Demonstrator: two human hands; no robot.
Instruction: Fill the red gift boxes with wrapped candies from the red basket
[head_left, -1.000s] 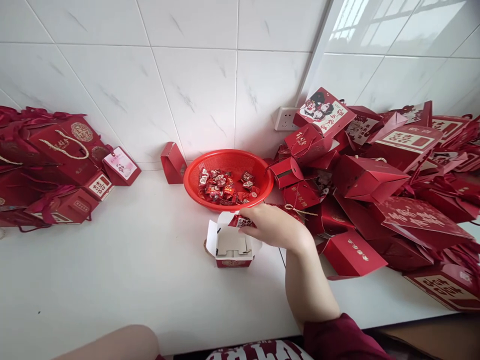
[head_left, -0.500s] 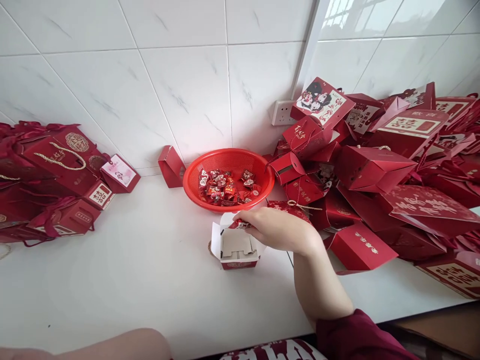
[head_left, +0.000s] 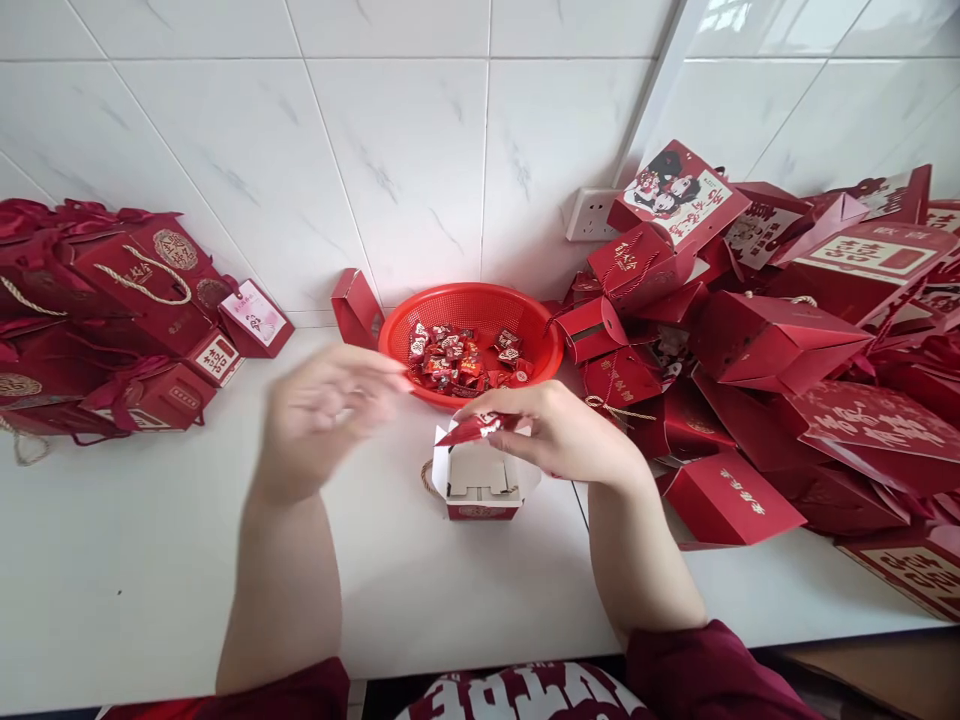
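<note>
My right hand (head_left: 566, 432) is closed on a red wrapped candy (head_left: 480, 428), thumb and fingers pinching it. It hangs above the back of a small gift box (head_left: 484, 512), which stands with its white flaps folded out and its pale inside showing; no candy is visible within. My left hand (head_left: 330, 410), blurred by motion, is raised left of the box, fingers apart and seemingly holding nothing. Its fingertips reach near the rim of an oval red plastic basket (head_left: 517, 298). Several red wrapped candies (head_left: 450, 355) lie in the basket.
A heap of red gift boxes (head_left: 772, 340) fills the counter's right side. More red boxes with ribbons and rope handles (head_left: 142, 310) stand at the left. One small red box (head_left: 356, 308) leans near the tiled wall, and a socket (head_left: 591, 214) is mounted there.
My left hand has come up from the lower left toward the basket. The right hand has stayed over the box and now shows the red candy more fully. The view has shifted slightly.
</note>
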